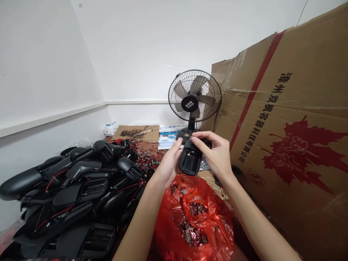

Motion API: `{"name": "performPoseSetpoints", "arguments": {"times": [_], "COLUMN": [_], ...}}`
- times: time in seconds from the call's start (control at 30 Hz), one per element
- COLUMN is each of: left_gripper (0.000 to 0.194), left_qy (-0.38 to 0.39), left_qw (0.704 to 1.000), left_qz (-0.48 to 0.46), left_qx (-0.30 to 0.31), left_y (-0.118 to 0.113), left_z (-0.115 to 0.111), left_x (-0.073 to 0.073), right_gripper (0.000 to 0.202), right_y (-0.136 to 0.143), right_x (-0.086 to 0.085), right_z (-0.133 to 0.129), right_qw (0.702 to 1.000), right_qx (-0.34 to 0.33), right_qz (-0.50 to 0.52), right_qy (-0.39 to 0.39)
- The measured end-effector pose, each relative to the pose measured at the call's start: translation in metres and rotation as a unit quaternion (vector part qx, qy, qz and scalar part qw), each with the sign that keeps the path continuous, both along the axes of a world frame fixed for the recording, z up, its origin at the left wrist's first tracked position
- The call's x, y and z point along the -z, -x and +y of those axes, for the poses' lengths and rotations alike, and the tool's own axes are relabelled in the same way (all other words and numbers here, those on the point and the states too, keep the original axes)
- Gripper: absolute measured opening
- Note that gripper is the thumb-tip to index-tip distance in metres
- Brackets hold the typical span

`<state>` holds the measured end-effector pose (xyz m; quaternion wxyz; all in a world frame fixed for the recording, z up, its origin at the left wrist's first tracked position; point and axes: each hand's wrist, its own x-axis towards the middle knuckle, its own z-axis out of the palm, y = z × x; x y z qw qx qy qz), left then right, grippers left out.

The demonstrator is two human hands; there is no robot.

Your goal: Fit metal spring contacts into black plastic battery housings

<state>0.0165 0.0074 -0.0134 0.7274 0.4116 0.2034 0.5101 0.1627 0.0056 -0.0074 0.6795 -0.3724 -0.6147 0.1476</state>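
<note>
A black plastic housing (190,159) with an open slotted compartment is held up above a red plastic bag (217,224). My left hand (169,164) grips its left side, fingers mostly hidden behind it. My right hand (216,151) pinches at the top right of the housing, thumb and index finger close together; whether a small part sits between them cannot be made out. Many small shiny metal pieces (193,232) lie in the bag below.
Black housings (89,188) with red wires are heaped at left. Wired small parts (149,159) lie behind them, near a cardboard sheet (152,134) with dark bits. A fan (194,96) stands at the back. A large carton (272,119) fills the right side.
</note>
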Motion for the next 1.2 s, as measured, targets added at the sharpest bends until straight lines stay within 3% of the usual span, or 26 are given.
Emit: {"name": "performPoseSetpoints", "arguments": {"times": [0.07, 0.2, 0.3, 0.4, 0.6, 0.77, 0.83, 0.97, 1.1, 1.2], "left_gripper": [0.053, 0.074, 0.089, 0.091, 0.071, 0.064, 0.051, 0.032, 0.029, 0.029], "left_qy": [-0.003, 0.003, 0.026, 0.030, -0.014, -0.054, -0.068, -0.052, -0.023, -0.033], "left_qw": [0.998, 0.995, 0.995, 0.994, 0.996, 0.998, 0.996, 0.992, 0.977, 0.971], "left_qz": [0.031, 0.069, 0.034, -0.030, -0.073, 0.003, 0.036, 0.093, 0.158, 0.189], "left_qx": [0.045, 0.076, 0.085, 0.097, 0.047, -0.034, -0.045, -0.061, -0.142, -0.141], "left_y": [0.002, 0.010, 0.016, 0.016, -0.005, -0.014, -0.012, -0.001, 0.010, 0.016], "left_z": [-0.003, -0.003, 0.001, 0.003, -0.007, -0.011, -0.009, -0.001, 0.007, 0.010], "left_x": [-0.002, -0.007, -0.008, -0.008, -0.002, 0.002, 0.002, 0.001, 0.002, 0.005], "right_gripper": [0.013, 0.016, 0.015, 0.013, 0.010, 0.007, 0.006, 0.003, 0.003, 0.004], "right_y": [-0.001, -0.004, -0.004, -0.003, -0.001, 0.001, 0.001, -0.004, -0.006, -0.006], "right_x": [0.000, 0.003, 0.004, 0.006, 0.012, 0.012, 0.010, 0.004, -0.002, -0.003], "right_z": [0.003, 0.009, 0.010, 0.011, 0.014, 0.012, 0.011, 0.007, 0.001, -0.001], "right_qw": [0.999, 0.991, 0.995, 0.998, 0.996, 0.993, 0.993, 0.996, 0.997, 0.995], "right_qx": [-0.045, -0.126, -0.096, -0.040, 0.064, 0.095, 0.094, 0.074, -0.030, -0.072], "right_qz": [-0.008, 0.004, 0.027, 0.057, 0.064, 0.057, 0.055, 0.017, -0.020, -0.047], "right_qy": [0.018, 0.037, 0.029, 0.006, -0.020, -0.033, -0.034, -0.055, -0.074, -0.044]}}
